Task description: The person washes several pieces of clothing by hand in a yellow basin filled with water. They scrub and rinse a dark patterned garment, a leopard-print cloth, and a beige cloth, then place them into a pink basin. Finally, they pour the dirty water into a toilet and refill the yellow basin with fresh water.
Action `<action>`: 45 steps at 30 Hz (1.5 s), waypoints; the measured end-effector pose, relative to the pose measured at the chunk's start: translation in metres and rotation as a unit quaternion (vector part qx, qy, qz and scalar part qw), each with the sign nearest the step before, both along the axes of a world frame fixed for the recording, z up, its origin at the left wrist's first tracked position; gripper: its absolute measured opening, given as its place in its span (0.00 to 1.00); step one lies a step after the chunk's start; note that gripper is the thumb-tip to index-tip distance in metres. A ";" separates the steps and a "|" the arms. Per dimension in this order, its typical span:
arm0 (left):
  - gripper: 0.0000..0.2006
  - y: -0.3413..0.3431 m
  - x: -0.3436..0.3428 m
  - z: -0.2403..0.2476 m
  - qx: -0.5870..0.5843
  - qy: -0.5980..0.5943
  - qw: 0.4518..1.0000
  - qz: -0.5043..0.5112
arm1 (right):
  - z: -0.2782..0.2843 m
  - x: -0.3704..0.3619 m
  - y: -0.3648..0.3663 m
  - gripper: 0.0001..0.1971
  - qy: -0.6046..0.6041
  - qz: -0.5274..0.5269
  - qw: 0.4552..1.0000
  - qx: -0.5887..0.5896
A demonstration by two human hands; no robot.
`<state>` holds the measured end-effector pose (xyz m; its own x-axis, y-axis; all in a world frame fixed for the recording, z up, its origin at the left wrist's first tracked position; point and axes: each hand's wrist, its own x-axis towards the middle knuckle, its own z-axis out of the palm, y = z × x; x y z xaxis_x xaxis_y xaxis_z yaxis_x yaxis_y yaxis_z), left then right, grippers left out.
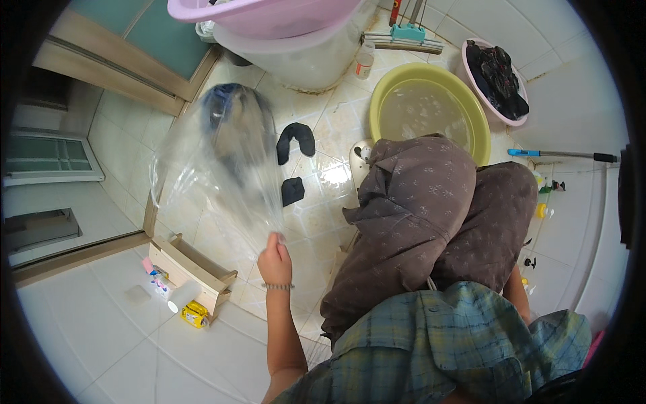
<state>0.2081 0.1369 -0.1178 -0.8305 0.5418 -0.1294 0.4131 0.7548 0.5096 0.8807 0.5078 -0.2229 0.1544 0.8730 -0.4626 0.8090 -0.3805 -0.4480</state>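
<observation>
Left of the yellow-green basin (431, 73), our left hand (274, 264) closes on the bunched film of a clear plastic bag (202, 168); dark shapes show through, too blurred to identify. Two black cloth pieces (304, 138) lie nearer the basin, whose near rim our brown trousers (417, 195) partly hide. Our right hand is hidden; we cannot tell its grip.

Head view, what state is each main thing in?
Clear plastic bag: bunched at its near end, spread wide beyond
Left hand: fingers closed on the bag
Right hand: out of sight
Yellow-green basin: holding cloudy liquid
Small pink basin: holding a dark bundle
Black pieces: lying on tiled floor
</observation>
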 end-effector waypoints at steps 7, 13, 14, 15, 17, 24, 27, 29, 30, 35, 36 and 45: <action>0.05 -0.047 0.090 0.036 -0.142 -0.200 0.954 -0.171 | -0.027 0.031 0.014 0.14 0.005 0.064 0.997 0.039; 0.15 -0.163 0.106 -0.059 -0.160 -0.660 0.734 -0.013 | 0.037 -0.029 0.067 0.14 0.029 0.172 0.963 0.204; 0.18 -0.199 0.110 -0.095 -0.209 -0.607 0.762 -0.089 | 0.065 -0.063 0.078 0.14 0.022 0.180 0.960 0.216; 0.20 -0.236 0.111 -0.143 -0.258 -0.546 0.778 -0.172 | 0.092 -0.087 0.089 0.15 0.011 0.182 0.956 0.229; 0.27 -0.207 0.100 -0.154 -0.340 -0.388 0.820 -0.249 | 0.169 -0.133 0.114 0.14 0.004 0.245 0.926 0.288; 0.29 -0.130 -0.029 -0.199 0.175 -0.353 0.835 0.385 | 0.298 -0.428 0.079 0.13 0.190 0.457 0.818 0.294; 0.38 -0.095 -0.064 -0.228 0.204 -0.408 0.791 0.407 | 0.298 -0.535 0.022 0.13 0.184 0.604 0.746 0.213; 0.38 -0.082 -0.072 -0.242 0.102 -0.167 0.912 0.360 | 0.286 -0.596 -0.025 0.12 0.162 0.749 0.583 0.269; 0.37 -0.050 -0.059 -0.233 0.024 -0.108 0.940 0.322 | 0.278 -0.616 -0.042 0.14 0.143 0.798 0.527 0.254; 0.28 0.055 -0.026 -0.076 -0.242 -0.101 0.945 0.194 | 0.211 -0.681 -0.143 0.09 0.090 0.910 0.368 0.169; 0.26 0.052 -0.024 -0.089 -0.174 -0.069 0.974 0.127 | 0.198 -0.688 -0.163 0.09 0.086 0.921 0.352 0.145; 0.21 0.117 0.003 -0.072 0.203 -0.334 0.899 -0.197 | 0.024 -0.700 -0.138 0.16 0.025 0.860 0.454 0.231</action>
<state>0.2113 0.2536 -0.1895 -0.3731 0.8925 -0.2533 0.1071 0.3126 0.9438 0.1803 0.3698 -0.1993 -0.9404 -0.3126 -0.1338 -0.2849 0.9392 -0.1916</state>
